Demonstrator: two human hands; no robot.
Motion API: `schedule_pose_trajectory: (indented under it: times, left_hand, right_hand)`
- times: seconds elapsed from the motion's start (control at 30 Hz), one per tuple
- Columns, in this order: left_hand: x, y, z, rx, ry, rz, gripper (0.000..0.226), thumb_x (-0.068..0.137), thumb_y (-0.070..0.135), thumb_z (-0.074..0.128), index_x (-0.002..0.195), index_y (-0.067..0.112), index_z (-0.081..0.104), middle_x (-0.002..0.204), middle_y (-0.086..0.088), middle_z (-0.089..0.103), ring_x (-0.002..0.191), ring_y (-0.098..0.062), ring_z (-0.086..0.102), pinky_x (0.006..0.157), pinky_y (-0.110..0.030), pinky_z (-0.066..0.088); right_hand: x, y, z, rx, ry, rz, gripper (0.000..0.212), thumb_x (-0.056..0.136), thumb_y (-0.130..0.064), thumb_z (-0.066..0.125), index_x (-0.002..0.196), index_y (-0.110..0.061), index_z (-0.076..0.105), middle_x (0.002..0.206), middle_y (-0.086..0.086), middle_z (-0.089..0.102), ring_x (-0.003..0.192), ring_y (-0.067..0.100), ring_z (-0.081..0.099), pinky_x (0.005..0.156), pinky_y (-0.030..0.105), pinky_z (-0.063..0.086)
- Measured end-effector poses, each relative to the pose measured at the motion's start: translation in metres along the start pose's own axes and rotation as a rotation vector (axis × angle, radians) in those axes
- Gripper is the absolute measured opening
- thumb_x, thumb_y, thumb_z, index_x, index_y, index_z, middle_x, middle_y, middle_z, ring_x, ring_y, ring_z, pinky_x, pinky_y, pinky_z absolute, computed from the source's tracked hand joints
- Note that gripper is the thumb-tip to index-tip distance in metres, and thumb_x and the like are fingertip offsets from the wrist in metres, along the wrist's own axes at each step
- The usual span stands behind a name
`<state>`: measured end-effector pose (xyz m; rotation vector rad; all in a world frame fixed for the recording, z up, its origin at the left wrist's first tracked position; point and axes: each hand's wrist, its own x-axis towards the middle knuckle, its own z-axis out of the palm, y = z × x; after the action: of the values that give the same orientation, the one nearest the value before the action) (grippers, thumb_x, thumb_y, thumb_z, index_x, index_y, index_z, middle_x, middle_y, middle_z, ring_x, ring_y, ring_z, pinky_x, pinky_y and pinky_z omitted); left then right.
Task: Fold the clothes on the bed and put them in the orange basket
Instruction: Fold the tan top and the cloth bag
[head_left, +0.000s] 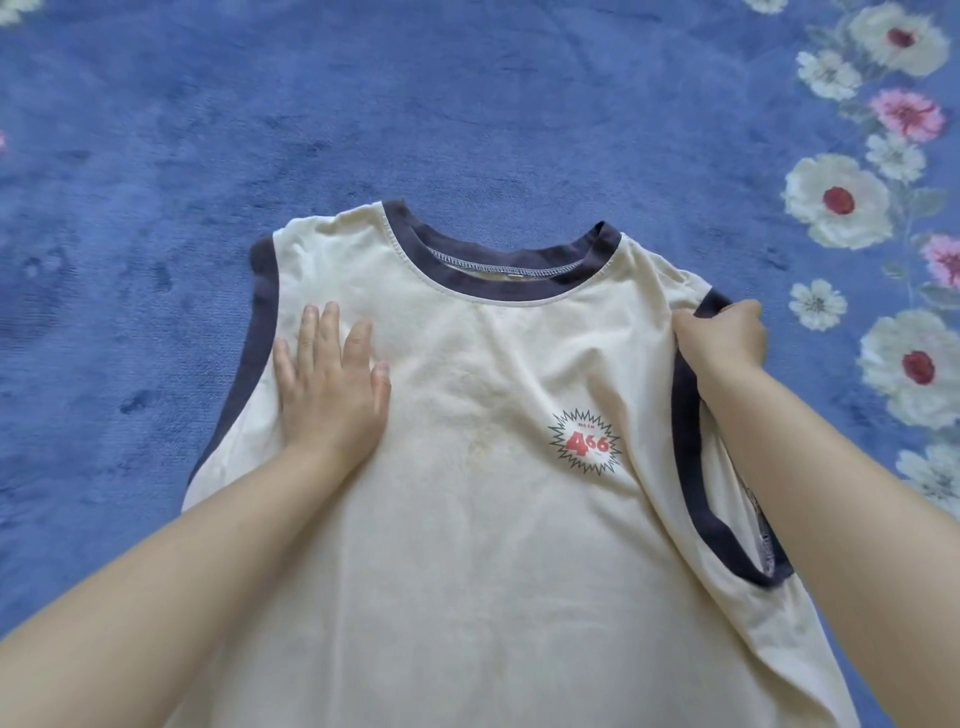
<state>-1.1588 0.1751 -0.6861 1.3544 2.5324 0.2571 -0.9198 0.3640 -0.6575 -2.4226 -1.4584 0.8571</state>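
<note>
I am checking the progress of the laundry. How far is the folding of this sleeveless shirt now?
Done: the cream shirt lies spread front up on the blue floral bedcover. In hand: the left hand presses its chest flat, and the right hand grips the navy armhole trim. Left: no fold shows yet, and no orange basket is in view.

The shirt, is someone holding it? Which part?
Yes. The right hand grips the shirt at the dark trim of its armhole, near the shoulder. The left hand only presses flat on the chest, holding nothing.
</note>
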Motion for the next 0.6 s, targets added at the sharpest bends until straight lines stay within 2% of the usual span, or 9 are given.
schedule_pose_trajectory:
  times: [0.1, 0.13, 0.2, 0.27, 0.33, 0.47, 0.53, 0.6]
  left_hand:
    - [-0.004, 0.004, -0.001, -0.002, 0.003, -0.020, 0.066, 0.081, 0.035, 0.024, 0.140, 0.009, 0.038, 0.154, -0.015, 0.015, 0.144, -0.027, 0.004, 0.113, -0.045, -0.004]
    - [-0.006, 0.005, -0.001, 0.000, -0.006, -0.024, 0.065, 0.082, 0.036, 0.023, 0.140, 0.010, 0.037, 0.155, -0.014, 0.014, 0.144, -0.026, 0.003, 0.113, -0.044, -0.005]
    - [-0.008, 0.006, -0.003, 0.004, -0.025, -0.023, 0.056, 0.091, 0.034, 0.026, 0.140, 0.011, 0.036, 0.155, -0.012, 0.012, 0.145, -0.024, 0.000, 0.113, -0.044, -0.005]
    - [-0.011, 0.007, -0.004, 0.010, -0.039, -0.021, 0.047, 0.096, 0.027, 0.036, 0.140, 0.012, 0.035, 0.156, -0.011, 0.010, 0.145, -0.022, -0.001, 0.113, -0.043, -0.006]
    - [-0.015, 0.009, -0.008, 0.005, -0.051, -0.019, 0.046, 0.096, 0.025, 0.039, 0.141, 0.014, 0.034, 0.156, -0.009, 0.009, 0.144, -0.021, -0.002, 0.113, -0.042, -0.005]
    - [-0.018, 0.018, -0.012, 0.009, -0.077, 0.009, 0.047, 0.097, 0.026, 0.037, 0.142, 0.016, 0.031, 0.156, -0.008, 0.007, 0.144, -0.019, -0.003, 0.113, -0.039, -0.005]
    - [-0.016, 0.025, -0.013, 0.015, -0.082, 0.025, 0.047, 0.097, 0.027, 0.036, 0.143, 0.016, 0.029, 0.156, -0.007, 0.007, 0.144, -0.019, -0.004, 0.113, -0.038, -0.004]
    - [-0.013, 0.031, -0.013, 0.019, -0.086, 0.037, 0.047, 0.097, 0.027, 0.036, 0.143, 0.017, 0.028, 0.156, -0.006, 0.006, 0.144, -0.019, -0.004, 0.113, -0.038, -0.003]
  right_hand:
    - [0.002, 0.003, -0.003, 0.114, 0.045, -0.050, 0.041, 0.086, -0.007, 0.050, 0.125, -0.001, 0.038, 0.110, 0.008, 0.053, 0.097, 0.022, 0.048, 0.075, 0.028, 0.038]
    - [0.003, 0.003, -0.005, 0.136, 0.053, -0.076, 0.041, 0.086, -0.005, 0.049, 0.126, -0.003, 0.038, 0.113, 0.009, 0.053, 0.092, 0.020, 0.044, 0.071, 0.027, 0.035]
    - [0.004, 0.000, -0.008, 0.141, 0.027, -0.100, 0.045, 0.086, -0.005, 0.050, 0.129, -0.007, 0.037, 0.125, 0.012, 0.049, 0.093, 0.022, 0.045, 0.072, 0.027, 0.036]
    - [0.004, -0.003, -0.009, 0.123, -0.073, -0.111, 0.054, 0.086, -0.006, 0.050, 0.137, -0.012, 0.034, 0.132, 0.008, 0.044, 0.106, 0.024, 0.049, 0.081, 0.029, 0.041]
    - [0.006, -0.006, -0.011, 0.182, -0.154, -0.162, 0.058, 0.087, -0.005, 0.049, 0.141, -0.019, 0.035, 0.130, 0.002, 0.044, 0.110, 0.021, 0.050, 0.088, 0.030, 0.044]
    - [0.016, -0.012, -0.024, 0.355, -0.095, -0.203, 0.040, 0.089, -0.004, 0.042, 0.124, -0.016, 0.057, 0.106, -0.001, 0.054, 0.091, 0.011, 0.048, 0.063, 0.014, 0.040]
    - [0.027, -0.010, -0.033, 0.409, -0.077, -0.184, 0.039, 0.089, -0.005, 0.042, 0.122, -0.018, 0.058, 0.114, 0.001, 0.058, 0.090, 0.012, 0.050, 0.064, 0.014, 0.041]
    - [0.038, -0.009, -0.037, 0.465, -0.096, -0.145, 0.041, 0.088, -0.003, 0.043, 0.123, -0.018, 0.057, 0.122, 0.004, 0.059, 0.090, 0.015, 0.053, 0.070, 0.020, 0.045]
